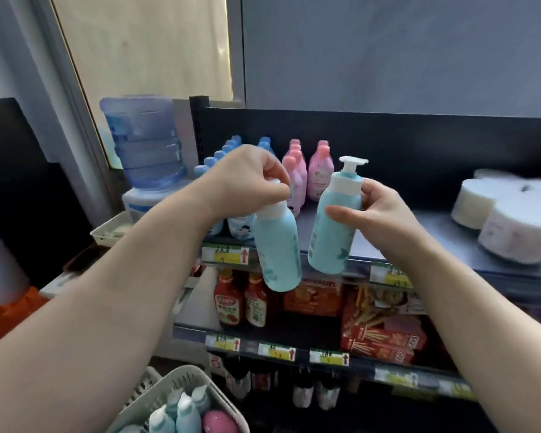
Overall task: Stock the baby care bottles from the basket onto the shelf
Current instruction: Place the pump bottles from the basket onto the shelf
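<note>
Left hand (247,179): fingers curled round the white cap of the left bottle (278,254), gripping it from above.
Left bottle: teal, hanging from that grip, tilted, with its base swung down and to the right. It is in front of the shelf edge, not on it.
Right hand (384,214): wrapped round the shoulder of the right bottle (334,226), thumb across the front.
Right bottle: teal, pump head up, long axis near upright with a slight lean. Its base is level with the shelf lip and not yet set down.
Key relation: bare shelf (434,225) lies beyond and to the right of both bottles, between the pink bottles (297,170) and the paper rolls (506,220). Judged, the right hand is nearer that gap, and its bottle needs only a forward push and a small correction to upright. The left bottle needs more righting.
Stocked so far: blue bottles (219,157) sit in rows at the left of the shelf, with the pink rows just beside them.
Basket (186,371): low at the left, with more teal bottles and something pink in it, so the task is part done.
Lower shelves: sauce bottles (241,301) and snack boxes (381,335), with price tags along the edges.
Room: water jug (144,142) to the left of the shelf, grey wall behind.
</note>
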A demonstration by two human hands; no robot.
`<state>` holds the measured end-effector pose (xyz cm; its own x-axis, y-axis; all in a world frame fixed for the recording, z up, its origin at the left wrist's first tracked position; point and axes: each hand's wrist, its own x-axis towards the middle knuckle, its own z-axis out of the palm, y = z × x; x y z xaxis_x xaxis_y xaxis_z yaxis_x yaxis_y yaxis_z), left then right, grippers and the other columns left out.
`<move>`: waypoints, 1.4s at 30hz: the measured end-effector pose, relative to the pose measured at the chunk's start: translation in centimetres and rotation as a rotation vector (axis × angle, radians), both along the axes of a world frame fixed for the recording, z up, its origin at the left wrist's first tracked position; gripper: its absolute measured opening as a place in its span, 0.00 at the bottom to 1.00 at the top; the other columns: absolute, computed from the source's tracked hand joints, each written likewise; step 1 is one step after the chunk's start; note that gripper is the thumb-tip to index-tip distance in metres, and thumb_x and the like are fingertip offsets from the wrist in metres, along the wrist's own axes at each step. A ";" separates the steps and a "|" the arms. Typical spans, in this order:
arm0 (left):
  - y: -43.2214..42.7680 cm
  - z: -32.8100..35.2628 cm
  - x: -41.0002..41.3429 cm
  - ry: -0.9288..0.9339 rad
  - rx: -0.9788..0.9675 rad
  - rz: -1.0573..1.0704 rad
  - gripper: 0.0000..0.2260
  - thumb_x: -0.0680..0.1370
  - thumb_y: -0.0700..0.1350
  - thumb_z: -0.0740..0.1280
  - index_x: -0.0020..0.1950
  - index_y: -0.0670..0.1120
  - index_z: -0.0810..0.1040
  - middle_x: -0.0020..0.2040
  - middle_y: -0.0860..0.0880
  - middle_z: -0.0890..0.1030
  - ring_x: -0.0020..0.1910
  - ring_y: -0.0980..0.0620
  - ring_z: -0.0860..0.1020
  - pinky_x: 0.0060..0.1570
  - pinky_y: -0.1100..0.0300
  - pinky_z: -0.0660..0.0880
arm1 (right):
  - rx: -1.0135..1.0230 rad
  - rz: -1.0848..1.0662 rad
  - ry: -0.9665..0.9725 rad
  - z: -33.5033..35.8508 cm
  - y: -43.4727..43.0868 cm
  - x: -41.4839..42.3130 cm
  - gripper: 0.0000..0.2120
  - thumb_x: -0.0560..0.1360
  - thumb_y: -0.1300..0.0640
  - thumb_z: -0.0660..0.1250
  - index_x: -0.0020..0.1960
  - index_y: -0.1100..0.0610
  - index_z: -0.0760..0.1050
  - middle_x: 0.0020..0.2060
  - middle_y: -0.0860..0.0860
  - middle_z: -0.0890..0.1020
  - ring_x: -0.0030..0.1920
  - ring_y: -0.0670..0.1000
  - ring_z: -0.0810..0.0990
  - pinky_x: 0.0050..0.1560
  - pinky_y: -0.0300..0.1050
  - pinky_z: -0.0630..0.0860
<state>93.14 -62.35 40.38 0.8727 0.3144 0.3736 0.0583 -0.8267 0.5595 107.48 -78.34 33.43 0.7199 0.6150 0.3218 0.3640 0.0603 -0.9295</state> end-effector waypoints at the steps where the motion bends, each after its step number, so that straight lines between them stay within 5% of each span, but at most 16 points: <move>1: -0.3 0.2 1.1 -0.011 0.011 0.003 0.06 0.71 0.40 0.66 0.40 0.49 0.81 0.36 0.57 0.79 0.33 0.63 0.75 0.31 0.74 0.69 | -0.001 -0.024 -0.009 0.2 -0.1 0.9 0.17 0.68 0.62 0.76 0.55 0.54 0.78 0.45 0.50 0.85 0.44 0.48 0.83 0.46 0.44 0.79; 6: -1.3 0.2 6.7 -0.008 0.031 0.038 0.06 0.71 0.41 0.66 0.40 0.48 0.83 0.41 0.49 0.83 0.43 0.53 0.79 0.39 0.63 0.74 | -0.064 -0.135 -0.071 0.1 -0.2 5.4 0.16 0.66 0.57 0.78 0.52 0.51 0.78 0.45 0.49 0.84 0.45 0.49 0.83 0.47 0.49 0.80; 14: -1.3 1.0 12.1 0.029 -0.088 0.022 0.07 0.65 0.43 0.66 0.37 0.46 0.83 0.35 0.47 0.82 0.35 0.54 0.76 0.40 0.57 0.76 | -0.181 -0.187 -0.117 -0.6 0.2 10.2 0.18 0.65 0.52 0.78 0.51 0.50 0.77 0.46 0.47 0.83 0.47 0.48 0.82 0.49 0.52 0.81; 18: -1.2 1.7 13.1 0.005 -0.132 0.002 0.12 0.61 0.45 0.64 0.36 0.42 0.83 0.33 0.48 0.78 0.34 0.53 0.73 0.37 0.58 0.72 | -0.196 -0.185 -0.123 -0.9 0.5 11.2 0.17 0.65 0.52 0.78 0.51 0.50 0.76 0.46 0.47 0.83 0.47 0.48 0.82 0.49 0.51 0.81; 25: -1.0 0.1 15.4 -0.034 -0.081 0.030 0.07 0.69 0.39 0.66 0.38 0.47 0.84 0.37 0.51 0.83 0.42 0.55 0.80 0.44 0.59 0.77 | -0.222 -0.234 -0.200 -1.3 0.6 12.0 0.19 0.65 0.50 0.78 0.52 0.53 0.74 0.45 0.47 0.81 0.47 0.48 0.80 0.48 0.50 0.79; 29: -1.1 -1.1 16.0 -0.059 -0.060 0.032 0.09 0.71 0.38 0.65 0.44 0.49 0.83 0.35 0.59 0.78 0.34 0.65 0.75 0.36 0.72 0.70 | -0.260 -0.196 -0.242 -1.6 0.5 12.2 0.22 0.65 0.48 0.78 0.53 0.51 0.73 0.49 0.49 0.79 0.49 0.49 0.79 0.48 0.49 0.78; 32: -1.0 -1.7 15.8 -0.066 -0.070 -0.022 0.13 0.73 0.38 0.66 0.55 0.48 0.81 0.44 0.57 0.79 0.41 0.65 0.76 0.42 0.77 0.70 | -0.309 -0.002 -0.126 -1.2 -0.5 12.6 0.23 0.69 0.57 0.75 0.60 0.47 0.70 0.51 0.46 0.79 0.52 0.46 0.79 0.47 0.42 0.76; 35: -0.7 -3.7 15.3 -0.089 -0.165 -0.033 0.24 0.70 0.48 0.72 0.66 0.54 0.72 0.58 0.54 0.76 0.55 0.54 0.76 0.58 0.64 0.71 | -0.308 0.135 -0.036 -1.3 -1.3 13.3 0.29 0.71 0.66 0.72 0.66 0.46 0.67 0.53 0.47 0.81 0.56 0.48 0.80 0.56 0.47 0.76; 37: -0.7 -6.0 14.9 -0.123 -0.236 0.058 0.33 0.68 0.53 0.76 0.70 0.54 0.66 0.62 0.52 0.72 0.56 0.54 0.74 0.59 0.59 0.71 | -0.284 0.098 -0.059 -1.5 -1.2 13.5 0.28 0.70 0.66 0.73 0.65 0.47 0.69 0.52 0.47 0.81 0.54 0.47 0.80 0.53 0.45 0.77; 39: -1.4 -8.4 14.7 -0.163 -0.371 0.159 0.36 0.67 0.53 0.77 0.70 0.51 0.63 0.61 0.49 0.73 0.53 0.55 0.75 0.59 0.57 0.72 | -0.250 0.033 -0.092 -1.7 -1.1 13.5 0.26 0.69 0.63 0.75 0.61 0.48 0.69 0.51 0.47 0.80 0.51 0.45 0.79 0.45 0.39 0.76; 42: -2.7 -11.0 15.1 -0.151 -0.479 0.232 0.33 0.65 0.52 0.79 0.63 0.50 0.65 0.53 0.52 0.77 0.54 0.52 0.77 0.58 0.52 0.74 | -0.260 0.074 -0.059 -1.9 -1.5 14.0 0.30 0.68 0.64 0.75 0.63 0.46 0.67 0.53 0.49 0.79 0.53 0.47 0.80 0.49 0.42 0.78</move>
<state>108.25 -65.06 29.39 0.7080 0.6578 0.2572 0.0990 -0.4530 0.8860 121.49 -79.88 31.51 0.6547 0.7325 0.1865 0.4214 -0.1489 -0.8946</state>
